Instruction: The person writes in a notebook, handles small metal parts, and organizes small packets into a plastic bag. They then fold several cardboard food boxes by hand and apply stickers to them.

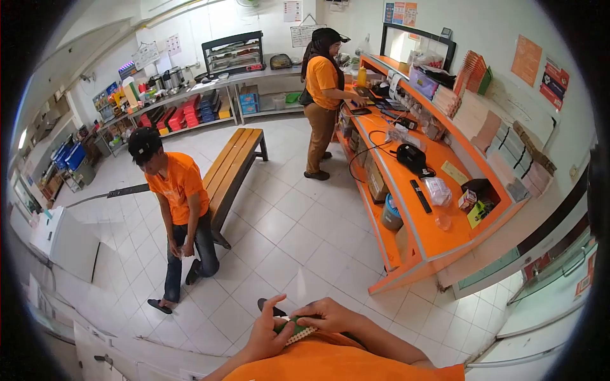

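Close to my orange shirt, at the bottom of the view, both hands meet around a small green and white object (298, 331) with a beaded or knitted-looking edge. My left hand (270, 333) grips its left side, with the thumb across it and the index finger raised. On the right side, my right hand (327, 314) has its fingers bent onto the top of the same object. The fingers cover much of it, so what it is cannot be made out.
A person in an orange shirt (181, 187) sits on the wooden bench (232, 168). Another person (323, 82) stands at the orange counter (438, 219), which holds a black bag (413, 159) and a plastic bag (437, 190). Shelves with red and blue boxes (190, 113) line the back.
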A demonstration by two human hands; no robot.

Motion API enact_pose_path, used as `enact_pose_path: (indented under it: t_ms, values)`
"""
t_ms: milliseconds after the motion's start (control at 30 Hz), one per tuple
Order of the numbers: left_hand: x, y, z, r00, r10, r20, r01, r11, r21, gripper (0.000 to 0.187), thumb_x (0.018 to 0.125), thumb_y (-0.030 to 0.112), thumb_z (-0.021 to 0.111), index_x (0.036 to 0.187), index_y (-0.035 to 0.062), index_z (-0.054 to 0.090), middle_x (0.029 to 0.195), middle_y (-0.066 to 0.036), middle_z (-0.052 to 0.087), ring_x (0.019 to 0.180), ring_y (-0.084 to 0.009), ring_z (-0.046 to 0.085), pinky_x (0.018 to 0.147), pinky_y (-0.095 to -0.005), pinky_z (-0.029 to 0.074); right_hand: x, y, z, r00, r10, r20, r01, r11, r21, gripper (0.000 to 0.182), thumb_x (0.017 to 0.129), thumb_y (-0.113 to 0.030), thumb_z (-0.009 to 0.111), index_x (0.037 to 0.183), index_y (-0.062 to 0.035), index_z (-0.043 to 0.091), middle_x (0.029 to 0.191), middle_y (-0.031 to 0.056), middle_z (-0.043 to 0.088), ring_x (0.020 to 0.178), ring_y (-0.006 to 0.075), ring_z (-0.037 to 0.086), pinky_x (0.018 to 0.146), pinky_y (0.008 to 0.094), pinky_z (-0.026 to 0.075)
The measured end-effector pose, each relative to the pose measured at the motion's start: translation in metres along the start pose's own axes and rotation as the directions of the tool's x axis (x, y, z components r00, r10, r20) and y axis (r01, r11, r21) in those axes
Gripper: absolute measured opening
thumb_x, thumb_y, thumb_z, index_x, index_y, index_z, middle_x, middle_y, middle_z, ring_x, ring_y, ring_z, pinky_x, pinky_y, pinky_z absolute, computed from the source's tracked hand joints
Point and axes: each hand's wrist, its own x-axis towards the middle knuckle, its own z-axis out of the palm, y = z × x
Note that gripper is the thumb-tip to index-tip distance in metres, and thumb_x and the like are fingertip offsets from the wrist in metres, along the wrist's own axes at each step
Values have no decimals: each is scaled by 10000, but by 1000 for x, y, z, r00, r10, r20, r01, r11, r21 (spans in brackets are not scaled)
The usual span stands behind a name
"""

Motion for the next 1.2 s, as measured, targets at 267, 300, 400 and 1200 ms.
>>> enact_pose_path:
  t_ms: [267,300,400,1200]
  values:
    - [3,-14,-13,800,294,-523,-51,902,429,809,913,297,697,1546,85,239,1381,-121,540,1263,-240,537,964,-423,432,-8,0,13,899,-66,-433,34,996,-81,197,989,-239,670,1035,-49,651,894,163,685,786,286,686,696,362,529]
    - [7,-13,-17,786,-50,-616,19,998,-57,914,882,364,714,1588,109,192,1531,-93,325,1439,-223,304,1088,-466,304,-11,5,12,880,-205,-428,140,974,-180,147,976,-150,679,1067,-46,628,922,126,672,803,237,691,708,341,544]
    - [5,-49,-27,870,-223,-440,-26,871,-491,846,905,512,655,1538,65,315,1489,-126,427,1371,-310,410,1129,-441,362,-11,1,20,808,-406,-427,316,911,-267,197,939,-27,703,1101,-43,594,963,97,672,812,188,685,722,324,554]
    - [32,-63,-37,629,187,-755,-759,360,-543,812,920,678,473,1427,43,460,1406,-131,551,1279,-264,545,1027,-445,490,101,-55,36,911,-378,-165,360,924,-128,302,1026,-211,589,806,-3,579,661,161,539,553,350,522,518,420,426]
